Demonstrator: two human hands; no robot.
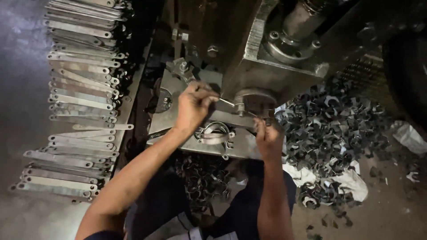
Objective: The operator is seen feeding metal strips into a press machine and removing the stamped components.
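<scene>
Far to the left of the press machine point(267, 58), rows of flat metal strips point(80, 102) with holes at their ends lie stacked along the floor. Nearer the machine, the left hand point(194, 106) is clenched around a thin metal rod point(227, 102) whose tip points toward the round die point(255, 100) under the machine's block. Just below that hand, a curved metal clamp piece point(214, 133) rests on the steel base plate point(178, 115). Directly under the die, the right hand point(267, 138) is raised with its fingers pinched at the die's lower edge; what it grips is too small to tell. To the right of the machine, a heap of small dark stamped metal pieces point(333, 129) covers the floor, with white cloth point(351, 182) beneath its lower edge.
</scene>
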